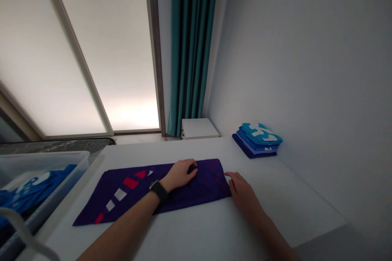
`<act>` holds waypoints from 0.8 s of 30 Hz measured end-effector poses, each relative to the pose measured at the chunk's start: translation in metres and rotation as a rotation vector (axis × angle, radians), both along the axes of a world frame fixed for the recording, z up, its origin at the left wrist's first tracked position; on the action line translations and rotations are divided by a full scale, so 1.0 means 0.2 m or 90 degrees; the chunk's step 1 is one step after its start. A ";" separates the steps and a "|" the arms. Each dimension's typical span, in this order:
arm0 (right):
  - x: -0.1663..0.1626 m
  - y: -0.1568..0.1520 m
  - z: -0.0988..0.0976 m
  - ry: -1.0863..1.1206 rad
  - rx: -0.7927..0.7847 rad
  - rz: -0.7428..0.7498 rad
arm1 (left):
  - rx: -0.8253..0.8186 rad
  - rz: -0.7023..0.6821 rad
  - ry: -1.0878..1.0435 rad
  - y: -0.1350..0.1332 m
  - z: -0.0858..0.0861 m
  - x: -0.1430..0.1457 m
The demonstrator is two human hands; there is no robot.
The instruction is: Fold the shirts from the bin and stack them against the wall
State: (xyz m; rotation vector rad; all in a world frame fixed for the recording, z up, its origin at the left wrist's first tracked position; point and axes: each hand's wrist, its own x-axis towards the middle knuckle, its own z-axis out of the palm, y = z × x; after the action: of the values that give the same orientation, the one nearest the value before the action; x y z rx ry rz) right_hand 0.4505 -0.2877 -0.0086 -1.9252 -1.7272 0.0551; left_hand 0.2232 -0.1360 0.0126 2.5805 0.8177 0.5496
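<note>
A purple cloth [128, 195] with red and white patches lies spread on the white table [214, 228], partly folded at its right end. My left hand [180, 173], with a dark watch on the wrist, rests on the cloth's upper right part; its fingers are curled and pinch the fabric's fold. My right hand [241, 189] lies flat with fingers stretched out on the table, fingertips touching the cloth's right edge.
A stack of folded blue and purple cloths [257, 139] sits at the table's far right by the wall. A translucent plastic bin [45, 183] holding blue cloths stands at the left. A teal curtain [191, 49] and a small white box [199, 128] lie beyond.
</note>
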 end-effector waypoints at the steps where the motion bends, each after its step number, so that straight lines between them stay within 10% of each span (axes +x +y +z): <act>1: 0.00 0.02 0.01 -0.005 0.004 -0.002 | 0.004 0.001 0.005 0.00 0.00 0.00; 9: -0.07 0.23 0.07 -0.187 0.001 0.083 | 0.028 0.001 0.015 0.00 -0.01 0.01; 18: -0.01 0.30 -0.13 -0.106 0.023 0.203 | 0.046 0.013 0.008 0.02 -0.04 0.00; 24: 0.00 0.24 -0.02 -0.069 0.093 0.113 | 0.042 0.019 -0.006 0.03 -0.06 0.00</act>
State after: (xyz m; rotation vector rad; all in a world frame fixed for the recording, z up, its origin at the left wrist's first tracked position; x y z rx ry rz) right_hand 0.4496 -0.2392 -0.0130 -1.6947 -1.9138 -0.1089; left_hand 0.2225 -0.1293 0.0001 2.6268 0.8496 0.6069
